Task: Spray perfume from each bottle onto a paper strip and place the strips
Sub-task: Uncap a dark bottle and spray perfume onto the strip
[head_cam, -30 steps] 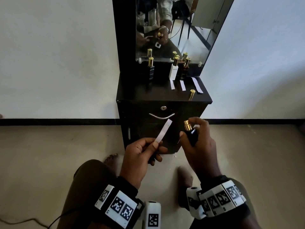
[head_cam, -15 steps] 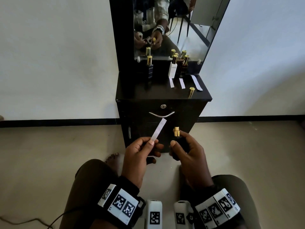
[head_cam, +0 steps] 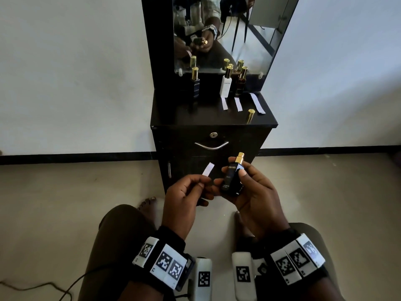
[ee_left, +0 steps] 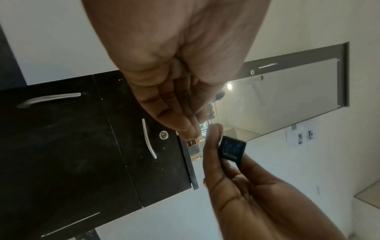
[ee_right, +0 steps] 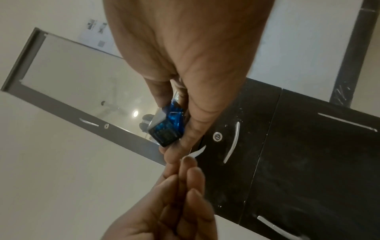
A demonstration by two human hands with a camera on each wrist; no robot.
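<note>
My left hand point(head_cam: 195, 185) pinches a white paper strip point(head_cam: 208, 169) between thumb and fingers, its free end pointing up and right. My right hand point(head_cam: 245, 187) grips a dark blue perfume bottle point(head_cam: 233, 177) with its gold nozzle uncovered, upright and close to the right of the strip. In the right wrist view the blue bottle point(ee_right: 166, 128) sits between thumb and fingers, with the paper strip point(ee_right: 196, 152) just beyond. The left wrist view shows the bottle's square base point(ee_left: 232, 150). The bottle's gold cap point(head_cam: 250, 115) stands on the black cabinet top point(head_cam: 173, 114).
Three capped bottles stand at the back of the cabinet: a dark one point(head_cam: 195, 83), a white one point(head_cam: 225, 83) and a brown one point(head_cam: 240, 82). Three paper strips point(head_cam: 238, 104) lie in front of the right pair. A mirror point(head_cam: 227, 33) rises behind; my knees frame the floor below.
My right hand has turned the bottle so its label faces me and brought it in beside the strip. The left hand lowered the strip slightly and holds it nearer its end.
</note>
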